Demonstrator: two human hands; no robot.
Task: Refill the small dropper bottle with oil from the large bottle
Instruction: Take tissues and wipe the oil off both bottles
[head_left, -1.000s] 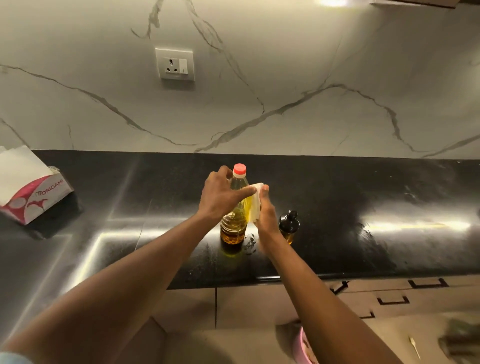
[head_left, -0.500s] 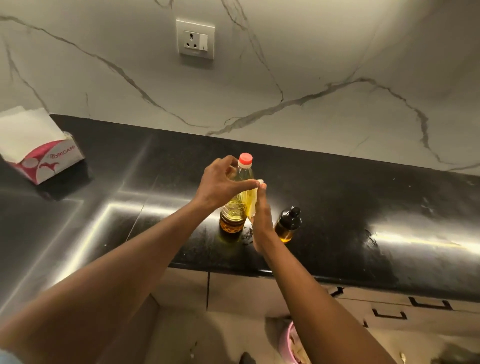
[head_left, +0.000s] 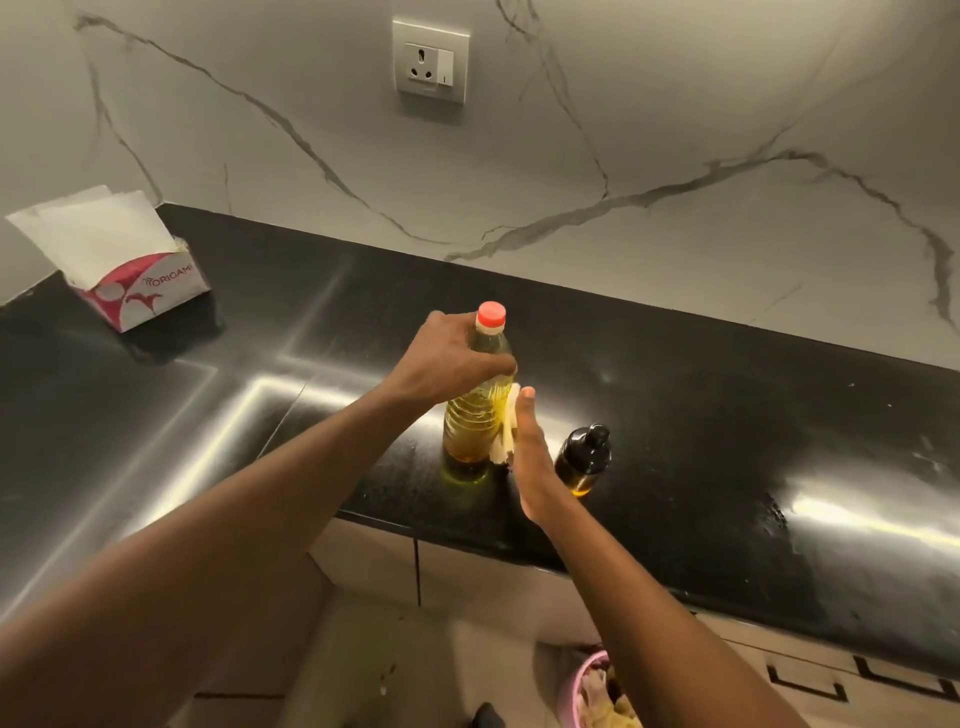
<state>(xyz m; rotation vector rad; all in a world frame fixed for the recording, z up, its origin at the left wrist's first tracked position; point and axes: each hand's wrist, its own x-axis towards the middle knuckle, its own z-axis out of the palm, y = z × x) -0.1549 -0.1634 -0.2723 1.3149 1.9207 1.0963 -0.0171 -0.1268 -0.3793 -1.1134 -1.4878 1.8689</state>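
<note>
The large clear bottle of yellow oil stands upright on the black counter, its red cap on. My left hand grips its shoulder just below the neck. My right hand presses a folded white tissue flat against the bottle's right side. The small dark dropper bottle, black cap on and amber oil at its base, stands just right of my right hand, near the counter's front edge.
A pink and white tissue box with tissue sticking out sits at the far left of the counter. A wall socket is on the marble backsplash. Drawers and a pink bin lie below the counter edge.
My right hand with the tissue has slid down the bottle's side. My left hand keeps its grip near the neck. The view has tilted and shifted.
</note>
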